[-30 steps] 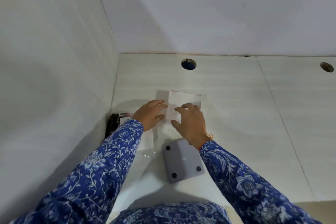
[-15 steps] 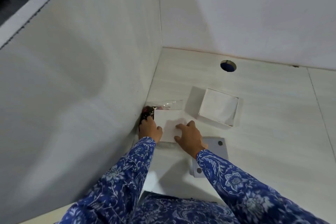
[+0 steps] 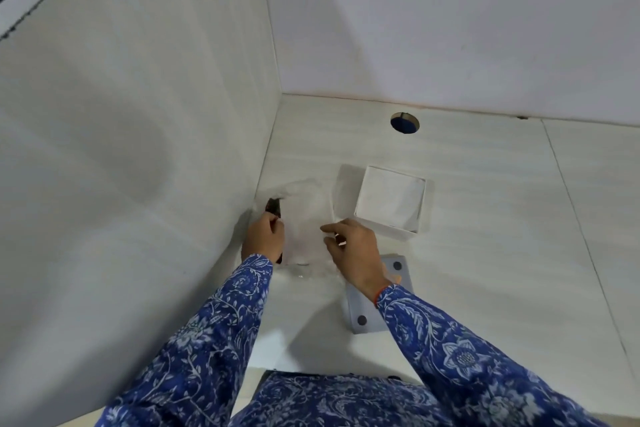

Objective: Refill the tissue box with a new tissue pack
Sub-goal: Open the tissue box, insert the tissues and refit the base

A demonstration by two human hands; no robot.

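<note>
both hands at the clear wrapper in the corner, tissue box open beside them

head view: a pale, faintly striped surface [image 3: 485, 218] meets a side wall on the left and a back wall ahead. the white tissue box [image 3: 393, 203] sits open-side up on the surface, near the middle of the frame, with a square stack of white tissues filling its inside nearly to the rim. just left of the box, a crumpled clear plastic wrapper [image 3: 308, 215] lies against the side wall; it is blurred, and whether any tissues remain inside it cannot be told. the left hand [image 3: 264, 240] is at the wall-side edge of the wrapper, fingers curled closed around a dark item [image 3: 274, 206] whose nature is unclear. the right hand [image 3: 353, 250] rests over the near right part of the wrapper, thumb and forefinger close together as if pinching the plastic, the other fingers loosely bent; the exact grip is too blurred to confirm. a grey square lid [image 3: 367, 308] with dark round pads at its corners lies flat on the surface under the right wrist, just nearer than the box and apart from it. a round hole [image 3: 404, 122] showing blue and tan sits in the surface near the back wall. both arms wear blue floral sleeves [image 3: 460, 350].
</note>
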